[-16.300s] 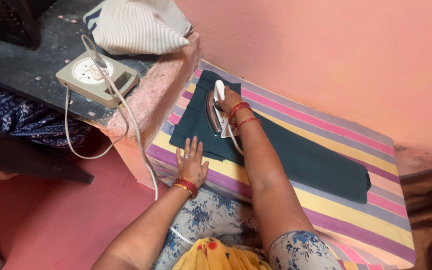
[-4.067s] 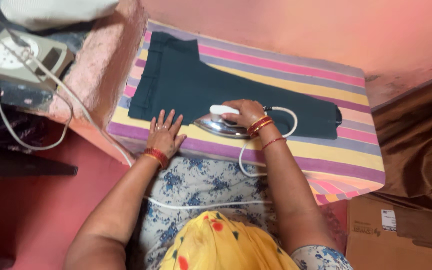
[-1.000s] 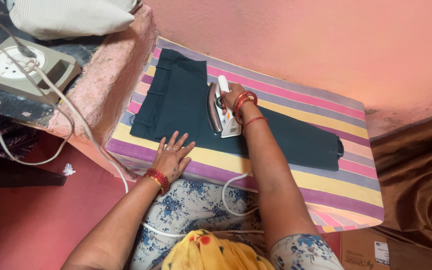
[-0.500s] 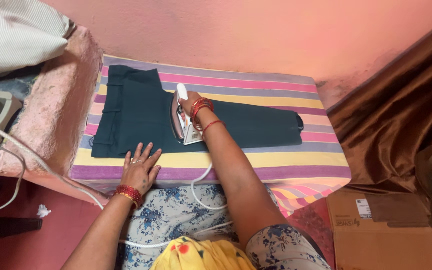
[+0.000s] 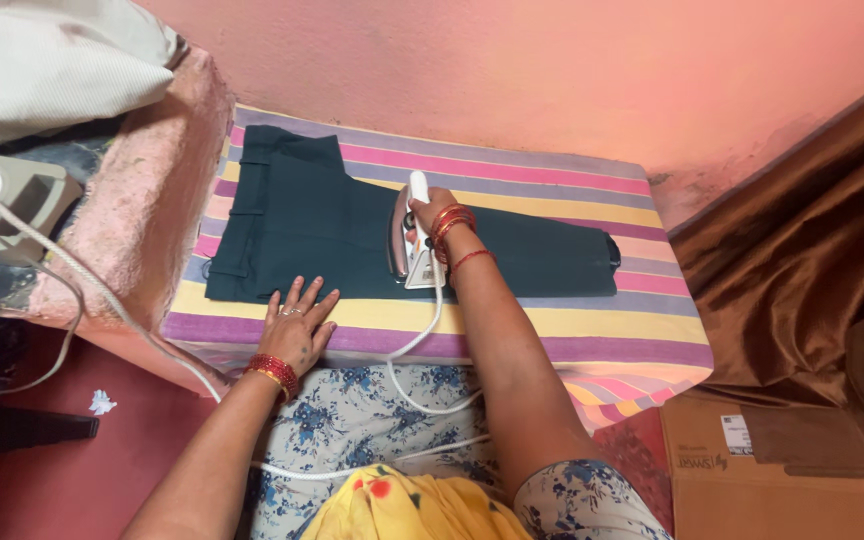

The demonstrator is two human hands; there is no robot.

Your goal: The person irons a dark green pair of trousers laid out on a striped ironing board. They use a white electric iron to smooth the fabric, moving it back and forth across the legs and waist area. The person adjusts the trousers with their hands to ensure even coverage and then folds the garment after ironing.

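Red bangles [image 5: 274, 370], blue floral sleeves [image 5: 582, 500]

A home: striped bedding [image 5: 572, 330] (pink walls [image 5: 552, 70]).

Right hand [image 5: 430, 212] grips iron [image 5: 410, 240] on dark trousers [image 5: 352, 235]; left hand [image 5: 297, 320] presses flat.

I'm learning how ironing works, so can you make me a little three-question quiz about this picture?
1. True or false: the right hand grips the white and silver electric iron.
2. What does the left hand rest on? A) the brown cardboard box B) the striped cloth pad, at the edge of the dark green folded trousers C) the white pillow
3. Fill in: the iron's white cord trails toward the ____ of the picture.

Key: 1 true; 2 B; 3 bottom.
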